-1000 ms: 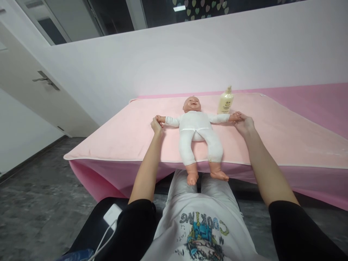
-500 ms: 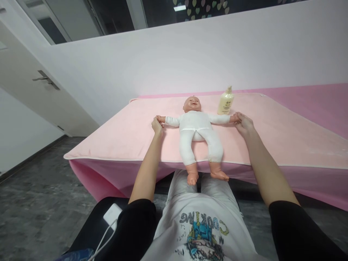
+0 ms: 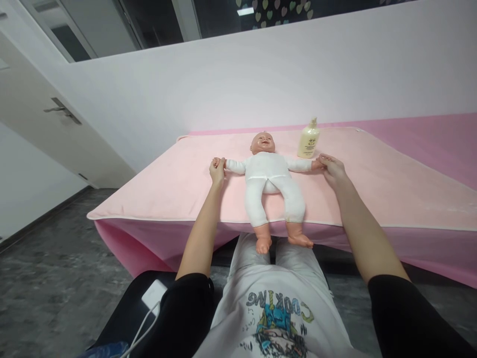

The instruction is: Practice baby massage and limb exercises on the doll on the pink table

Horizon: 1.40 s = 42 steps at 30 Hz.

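A baby doll (image 3: pixel 269 165) with a white cloth body lies face up on a pale pink towel (image 3: pixel 167 184), its arms stretched out to both sides. Its bare feet hang past the table's front edge. My left hand (image 3: pixel 217 172) is closed around the doll's hand on the left, the thumb lying near its wrist. On the other side, my right hand (image 3: pixel 333 170) pinches the doll's other hand between thumb and fingers. Just beyond that arm stands a pale yellow pump bottle (image 3: pixel 309 140), upright and untouched.
A darker pink cloth (image 3: pixel 428 134) covers the table beneath the towel. Behind it rises a white wall (image 3: pixel 238 84) with a window above. A door (image 3: pixel 44 99) is at left. A white charger-like block (image 3: pixel 154 296) with a cable rests by my left elbow.
My left thumb has shifted inward over the doll's wrist. My right fingers have moved slightly left along the doll's other hand. The doll and bottle stay put.
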### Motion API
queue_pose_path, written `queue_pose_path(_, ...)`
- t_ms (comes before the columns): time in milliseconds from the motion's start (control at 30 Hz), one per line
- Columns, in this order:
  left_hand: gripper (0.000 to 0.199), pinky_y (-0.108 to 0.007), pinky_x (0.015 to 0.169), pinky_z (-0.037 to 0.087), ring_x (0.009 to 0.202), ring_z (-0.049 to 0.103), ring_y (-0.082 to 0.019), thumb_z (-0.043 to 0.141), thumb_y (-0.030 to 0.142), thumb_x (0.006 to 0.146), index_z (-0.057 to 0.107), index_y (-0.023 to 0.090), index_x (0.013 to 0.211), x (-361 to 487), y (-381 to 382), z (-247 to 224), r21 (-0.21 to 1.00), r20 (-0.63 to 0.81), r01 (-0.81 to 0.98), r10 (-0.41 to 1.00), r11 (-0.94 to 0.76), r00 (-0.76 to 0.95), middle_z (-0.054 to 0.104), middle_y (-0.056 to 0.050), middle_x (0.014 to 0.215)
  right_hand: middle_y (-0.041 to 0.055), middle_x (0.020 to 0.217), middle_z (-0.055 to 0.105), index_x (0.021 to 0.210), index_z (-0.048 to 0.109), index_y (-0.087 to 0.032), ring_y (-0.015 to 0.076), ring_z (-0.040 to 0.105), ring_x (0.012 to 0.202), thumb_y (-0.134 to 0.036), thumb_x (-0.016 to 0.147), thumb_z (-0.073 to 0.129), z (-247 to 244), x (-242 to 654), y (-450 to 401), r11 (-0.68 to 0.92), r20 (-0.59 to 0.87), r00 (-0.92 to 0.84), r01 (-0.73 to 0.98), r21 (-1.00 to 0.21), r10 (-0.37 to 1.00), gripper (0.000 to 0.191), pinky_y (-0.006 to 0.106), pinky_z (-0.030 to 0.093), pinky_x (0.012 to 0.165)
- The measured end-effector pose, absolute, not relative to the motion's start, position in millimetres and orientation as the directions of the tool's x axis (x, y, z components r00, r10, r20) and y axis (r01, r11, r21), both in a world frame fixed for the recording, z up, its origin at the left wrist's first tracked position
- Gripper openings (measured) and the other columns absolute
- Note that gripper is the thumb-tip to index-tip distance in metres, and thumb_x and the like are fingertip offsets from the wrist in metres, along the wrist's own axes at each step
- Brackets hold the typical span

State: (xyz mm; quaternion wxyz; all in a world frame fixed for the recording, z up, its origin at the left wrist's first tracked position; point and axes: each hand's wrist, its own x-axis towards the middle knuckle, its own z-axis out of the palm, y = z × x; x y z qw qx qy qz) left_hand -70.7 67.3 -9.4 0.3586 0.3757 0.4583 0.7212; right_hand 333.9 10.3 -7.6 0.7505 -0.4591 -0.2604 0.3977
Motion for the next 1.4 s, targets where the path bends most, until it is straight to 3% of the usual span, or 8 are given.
queue_pose_path(300, 0.026, -0.018, 0.053, 0.038, 0.06, 0.047, -0.007, 0.072, 0.034, 0.069, 0.053, 0.017, 0.069, -70, 68, -10, 0.931, 0.247, -0.123, 0.844, -0.343, -0.476, 0.047, 0.004, 0.062, -0.0008, 0.064, 0.063, 0.064, 0.064, -0.016, 0.0075, 0.059, 0.062, -0.001, 0.073, 0.061, -10, 335, 12, 0.277, 0.041, 0.562, -0.341, -0.898, 0.826, 0.018, 0.015, 0.054, 0.058)
queue_pose_path(467, 0.029, -0.018, 0.049, 0.036, 0.055, 0.045, -0.007, 0.073, 0.037, 0.069, 0.052, 0.017, 0.07, -71, 68, -12, 0.933, 0.234, -0.138, 0.854, -0.331, -0.465, 0.045, 0.005, 0.06, 0.0004, 0.071, 0.065, 0.072, 0.064, -0.017, 0.0088, 0.062, 0.071, 0.003, 0.066, 0.062, -2, 333, 5, 0.199, -0.005, 0.458, -0.396, -0.896, 0.889, 0.021, 0.015, 0.054, 0.063)
queue_pose_path(567, 0.031, -0.019, 0.044, 0.032, 0.048, 0.04, -0.006, 0.069, 0.043, 0.073, 0.05, 0.018, 0.07, -72, 69, -12, 0.941, 0.222, -0.136, 0.866, -0.311, -0.448, 0.042, 0.005, 0.056, 0.0002, 0.077, 0.066, 0.077, 0.063, -0.018, 0.0098, 0.063, 0.078, 0.006, 0.062, 0.062, 3, 330, 0, 0.184, -0.026, 0.449, -0.417, -0.89, 0.893, 0.029, 0.016, 0.054, 0.062)
queue_pose_path(767, 0.033, -0.021, 0.038, 0.025, 0.038, 0.034, -0.007, 0.056, 0.049, 0.082, 0.047, 0.019, 0.07, -72, 70, -13, 0.958, 0.203, -0.099, 0.878, -0.27, -0.432, 0.036, 0.007, 0.047, -0.0016, 0.077, 0.061, 0.075, 0.061, -0.02, 0.0086, 0.061, 0.072, 0.002, 0.063, 0.069, 3, 326, -2, 0.22, -0.004, 0.513, -0.374, -0.901, 0.858, 0.027, 0.017, 0.054, 0.058)
queue_pose_path(1200, 0.034, -0.021, 0.037, 0.024, 0.039, 0.031, -0.006, 0.059, 0.049, 0.08, 0.045, 0.02, 0.071, -71, 69, -11, 0.945, 0.233, -0.115, 0.877, -0.306, -0.421, 0.035, 0.007, 0.051, -0.0023, 0.067, 0.06, 0.074, 0.059, -0.018, 0.0096, 0.06, 0.065, -0.003, 0.062, 0.068, -3, 330, 5, 0.168, -0.026, 0.586, -0.274, -0.947, 0.81, 0.021, 0.016, 0.05, 0.051)
queue_pose_path(1400, 0.029, -0.021, 0.048, 0.034, 0.054, 0.043, -0.008, 0.062, 0.044, 0.078, 0.052, 0.018, 0.069, -72, 68, -10, 0.942, 0.26, -0.064, 0.838, -0.329, -0.48, 0.048, 0.002, 0.062, -0.0011, 0.062, 0.061, 0.071, 0.057, -0.017, 0.0091, 0.06, 0.062, -0.002, 0.064, 0.065, -1, 326, 2, 0.182, 0.005, 0.586, -0.243, -0.953, 0.81, 0.018, 0.017, 0.052, 0.057)
